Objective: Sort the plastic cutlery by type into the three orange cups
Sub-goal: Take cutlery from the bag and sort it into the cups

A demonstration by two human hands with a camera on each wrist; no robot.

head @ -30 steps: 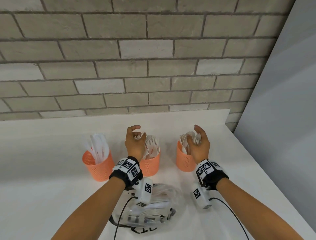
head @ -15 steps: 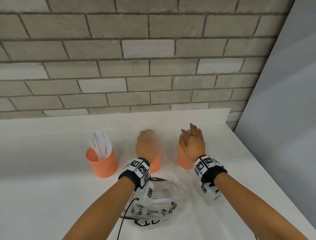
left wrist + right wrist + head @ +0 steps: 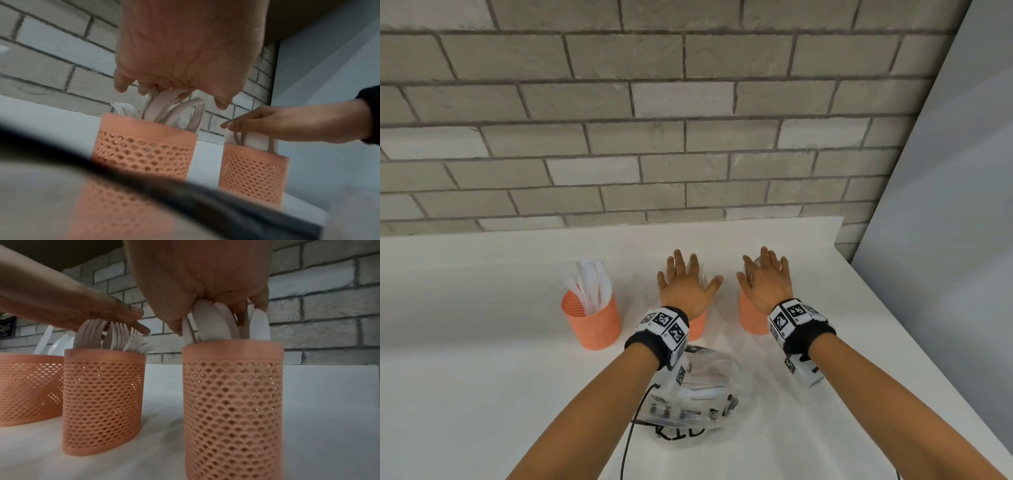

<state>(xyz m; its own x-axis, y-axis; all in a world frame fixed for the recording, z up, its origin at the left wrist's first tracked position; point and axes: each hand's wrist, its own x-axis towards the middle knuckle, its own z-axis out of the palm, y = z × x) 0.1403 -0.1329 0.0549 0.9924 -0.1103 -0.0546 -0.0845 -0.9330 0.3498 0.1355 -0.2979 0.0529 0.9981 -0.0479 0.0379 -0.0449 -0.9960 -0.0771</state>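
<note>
Three orange mesh cups stand in a row on the white table (image 3: 482, 377). The left cup (image 3: 590, 322) holds white knives (image 3: 589, 284). My left hand (image 3: 686, 281) lies flat with spread fingers on the forks (image 3: 176, 112) in the middle cup (image 3: 144, 151). My right hand (image 3: 765, 279) lies flat the same way on the spoons (image 3: 213, 321) in the right cup (image 3: 232, 402). In the head view both hands hide the forks and spoons. Neither hand grips anything.
A crumpled clear plastic bag (image 3: 702, 394) with black lettering lies in front of the cups, under my left wrist. A grey brick wall (image 3: 688, 137) runs behind the table. The table's right edge (image 3: 914, 342) passes close to the right cup.
Both hands had curled fingers above the forks and spoons; they moved down and now lie flat with fingers spread over the cutlery tops.
</note>
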